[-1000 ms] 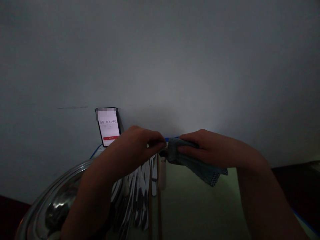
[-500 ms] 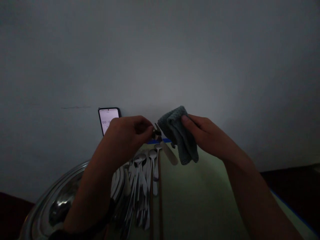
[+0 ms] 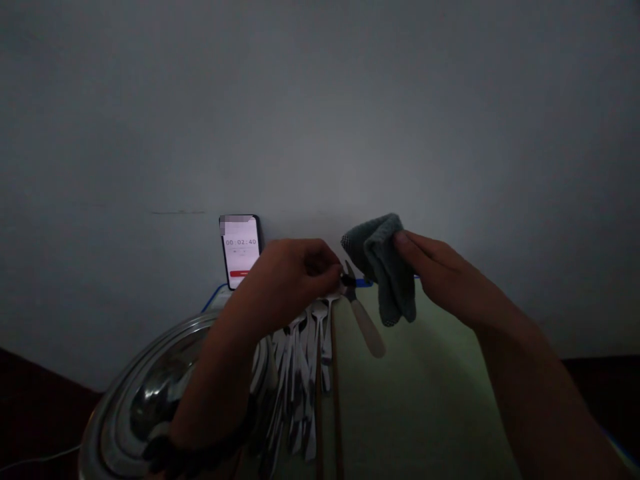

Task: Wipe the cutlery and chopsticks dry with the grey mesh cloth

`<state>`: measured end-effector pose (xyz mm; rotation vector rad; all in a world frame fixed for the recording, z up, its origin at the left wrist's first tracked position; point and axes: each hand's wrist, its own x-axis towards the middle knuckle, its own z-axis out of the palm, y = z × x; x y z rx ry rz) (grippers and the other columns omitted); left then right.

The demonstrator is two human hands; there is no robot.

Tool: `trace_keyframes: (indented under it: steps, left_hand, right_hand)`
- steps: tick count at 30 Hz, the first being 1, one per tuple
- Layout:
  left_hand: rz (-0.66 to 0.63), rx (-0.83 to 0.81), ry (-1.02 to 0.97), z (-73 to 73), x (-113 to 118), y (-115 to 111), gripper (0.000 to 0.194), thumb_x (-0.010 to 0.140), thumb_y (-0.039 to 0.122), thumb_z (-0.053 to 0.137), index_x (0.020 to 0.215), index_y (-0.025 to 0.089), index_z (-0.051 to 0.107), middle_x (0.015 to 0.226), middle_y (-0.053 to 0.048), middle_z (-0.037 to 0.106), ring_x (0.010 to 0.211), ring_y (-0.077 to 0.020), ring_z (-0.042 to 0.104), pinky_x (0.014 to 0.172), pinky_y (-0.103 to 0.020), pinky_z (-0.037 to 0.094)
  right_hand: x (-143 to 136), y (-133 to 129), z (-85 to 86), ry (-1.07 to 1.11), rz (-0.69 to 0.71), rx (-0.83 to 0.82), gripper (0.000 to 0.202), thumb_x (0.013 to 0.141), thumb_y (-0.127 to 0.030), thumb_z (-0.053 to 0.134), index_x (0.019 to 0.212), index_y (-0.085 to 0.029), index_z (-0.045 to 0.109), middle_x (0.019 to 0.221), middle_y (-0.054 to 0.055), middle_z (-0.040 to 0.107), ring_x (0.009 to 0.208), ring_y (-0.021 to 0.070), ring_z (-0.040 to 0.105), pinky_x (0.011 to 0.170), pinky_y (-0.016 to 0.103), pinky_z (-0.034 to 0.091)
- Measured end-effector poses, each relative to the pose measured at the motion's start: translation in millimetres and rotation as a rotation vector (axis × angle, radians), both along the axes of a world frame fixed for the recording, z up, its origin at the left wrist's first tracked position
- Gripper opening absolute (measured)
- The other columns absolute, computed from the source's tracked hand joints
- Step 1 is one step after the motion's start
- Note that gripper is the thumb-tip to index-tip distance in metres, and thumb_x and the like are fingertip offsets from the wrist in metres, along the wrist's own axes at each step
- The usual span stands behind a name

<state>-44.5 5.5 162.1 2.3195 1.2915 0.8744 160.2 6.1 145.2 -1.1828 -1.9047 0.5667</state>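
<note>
Left of centre, my left hand pinches the metal head of a small pale-handled utensil. Its handle slants down to the right, and a prong and a dark part show by my fingertips; I cannot tell its exact kind. My right hand grips a folded grey-green cloth, thumb on top, with the cloth hanging just right of the utensil. Below my left hand, several metal spoons and other cutlery lie in a pile on the pale green tabletop.
A phone showing a timer leans on the wall behind the table. At the left stands a shiny round metal lid or pot, partly behind my left forearm. Two thin brown sticks lie right of the cutlery.
The view has swung left, so everything sits further right. The cloth has come away slightly from the utensil, whose handle now shows more fully. Both hands keep their holds.
</note>
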Motion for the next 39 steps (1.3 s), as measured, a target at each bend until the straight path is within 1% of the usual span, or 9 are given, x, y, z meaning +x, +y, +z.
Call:
trace_keyframes:
  steps: [4,6,8,13,19,23,28,34,39]
  left_hand:
    - [0.045,0.064,-0.070,-2.1,2,2,0.017,0.079,0.026,0.053,0.077,0.014,0.065,0.070,-0.002,0.071,0.064,-0.0127,0.066,0.056,-0.020,0.048]
    - [0.068,0.096,-0.102,-1.7,3,3,0.017,0.079,0.027,0.054,0.076,0.014,0.065,0.069,-0.002,0.070,0.063,-0.0126,0.065,0.055,-0.020,0.048]
    - [0.079,0.107,-0.129,-0.4,4,2,0.016,0.079,0.027,0.055,0.075,0.015,0.064,0.068,-0.001,0.069,0.063,-0.0127,0.065,0.055,-0.020,0.047]
    - [0.081,0.108,-0.153,4.5,-1,-4,0.015,0.079,0.028,0.055,0.075,0.015,0.061,0.068,-0.001,0.068,0.062,-0.0122,0.063,0.055,-0.020,0.047]
    - [-0.043,0.042,0.184,7.8,-5,-12,0.024,0.085,0.039,0.048,0.079,0.019,0.059,0.063,0.003,0.063,0.051,-0.0081,0.054,0.046,-0.017,0.036]
    - [-0.070,0.005,0.300,9.0,-5,-15,0.037,0.087,0.046,0.040,0.071,0.019,0.057,0.055,0.004,0.055,0.046,-0.0080,0.047,0.043,-0.019,0.029]
    - [-0.106,-0.129,0.376,7.2,-6,-12,0.044,0.089,0.048,0.033,0.071,0.019,0.061,0.055,0.004,0.055,0.048,-0.0094,0.048,0.045,-0.020,0.030]
    - [-0.135,-0.058,0.442,4.8,-2,-5,0.046,0.090,0.045,0.033,0.073,0.016,0.065,0.055,0.002,0.057,0.049,-0.0091,0.048,0.046,-0.020,0.031]
    - [-0.046,0.039,0.376,7.8,-3,-3,0.044,0.089,0.045,0.036,0.080,0.017,0.069,0.053,0.002,0.059,0.047,-0.0093,0.049,0.046,-0.020,0.032]
  right_hand:
    - [-7,-3,-1.9,-0.029,0.313,-0.154,0.039,0.089,-0.047,0.032,0.104,-0.020,0.057,0.093,0.004,0.062,0.086,0.0169,0.055,0.078,0.029,0.043]
    - [-13,-4,-3.3,-0.060,0.362,-0.164,0.037,0.088,-0.045,0.036,0.110,-0.021,0.053,0.096,0.004,0.062,0.086,0.0166,0.055,0.076,0.029,0.044]
    - [-18,-5,-4.9,-0.096,0.326,-0.144,0.034,0.087,-0.043,0.039,0.108,-0.020,0.052,0.092,0.004,0.061,0.081,0.0155,0.055,0.069,0.027,0.045]
    - [-24,-5,-6.5,-0.167,0.230,-0.080,0.024,0.087,-0.037,0.039,0.086,-0.017,0.053,0.077,0.001,0.058,0.067,0.0120,0.051,0.059,0.024,0.040]
    - [-23,-9,-1.9,-0.315,0.220,-0.031,0.022,0.086,-0.033,0.040,0.076,-0.017,0.052,0.067,-0.002,0.055,0.059,0.0095,0.046,0.054,0.022,0.033]
    - [-20,-13,1.8,-0.404,0.263,-0.020,0.022,0.085,-0.034,0.043,0.078,-0.017,0.055,0.066,-0.001,0.056,0.055,0.0082,0.046,0.052,0.022,0.030]
    - [-19,-13,3.7,-0.428,0.296,-0.012,0.022,0.085,-0.032,0.043,0.084,-0.017,0.058,0.065,-0.001,0.057,0.055,0.0082,0.046,0.053,0.022,0.030]
    - [-7,-9,7.5,-0.432,0.386,-0.103,0.027,0.085,-0.039,0.043,0.091,-0.017,0.059,0.074,0.001,0.061,0.062,0.0103,0.051,0.055,0.022,0.033]
    - [21,-8,14.5,-0.432,0.384,-0.202,0.033,0.085,-0.045,0.043,0.091,-0.016,0.059,0.079,0.002,0.063,0.067,0.0125,0.054,0.056,0.023,0.036]
